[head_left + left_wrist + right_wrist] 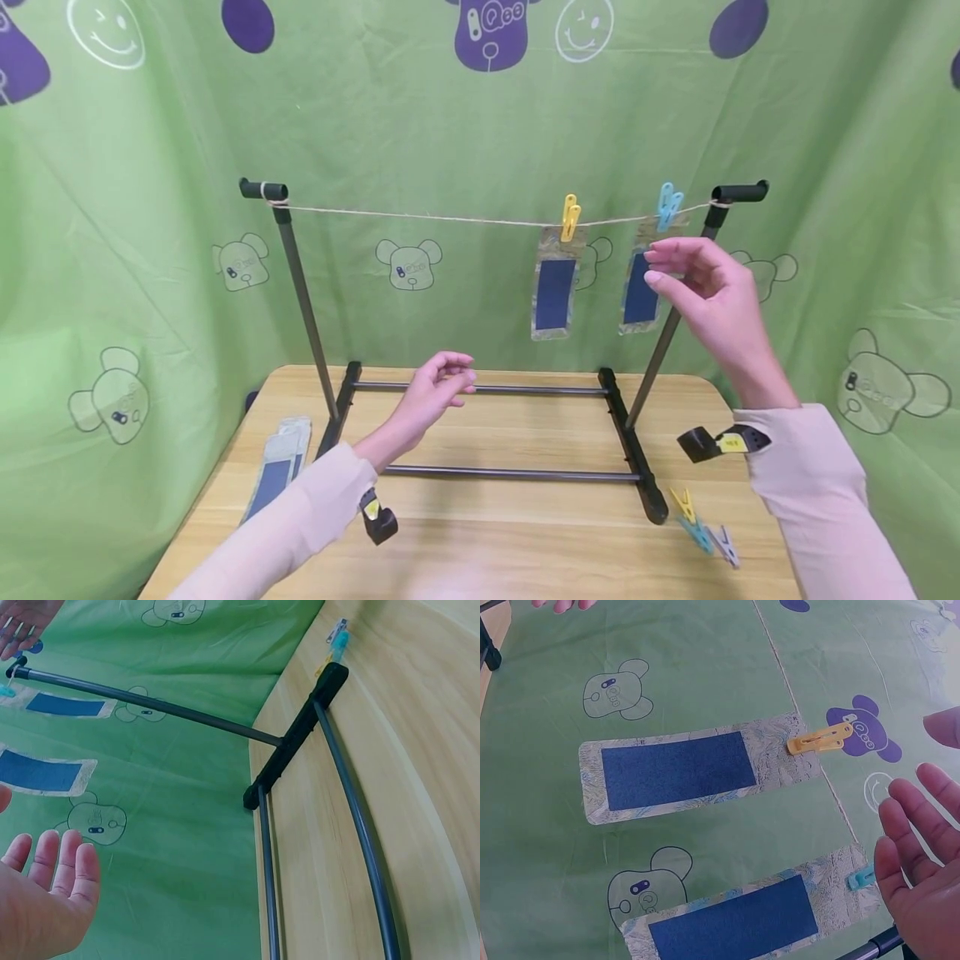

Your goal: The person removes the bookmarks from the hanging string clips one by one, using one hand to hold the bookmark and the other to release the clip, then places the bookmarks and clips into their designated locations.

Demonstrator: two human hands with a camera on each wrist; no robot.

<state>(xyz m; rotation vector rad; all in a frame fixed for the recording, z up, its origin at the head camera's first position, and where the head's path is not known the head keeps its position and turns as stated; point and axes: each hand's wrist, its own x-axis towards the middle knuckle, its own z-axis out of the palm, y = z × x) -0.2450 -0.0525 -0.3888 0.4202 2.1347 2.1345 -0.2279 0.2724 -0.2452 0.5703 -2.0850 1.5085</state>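
Two patterned strips with dark blue panels hang from a string (pixel 420 217). A yellow clothespin (pixel 571 218) pins the left strip (pixel 555 293); a blue clothespin (pixel 667 207) pins the right strip (pixel 640 292). My right hand (pixel 708 287) is raised in front of the right strip, fingers loosely bent, thumb apart, holding nothing. In the right wrist view that hand (pixel 926 855) is beside the blue clothespin (pixel 861 878). Lower and left, my left hand (pixel 435 390) hovers over the frame's base with relaxed fingers and nothing in it.
A black stand (pixel 303 308) carries the string between two posts, its base bars crossing the wooden table (pixel 480 533). More strips (pixel 276 471) lie at the table's left. Several loose clothespins (pixel 697 529) lie at the right front. A green printed curtain (pixel 420 125) surrounds the table.
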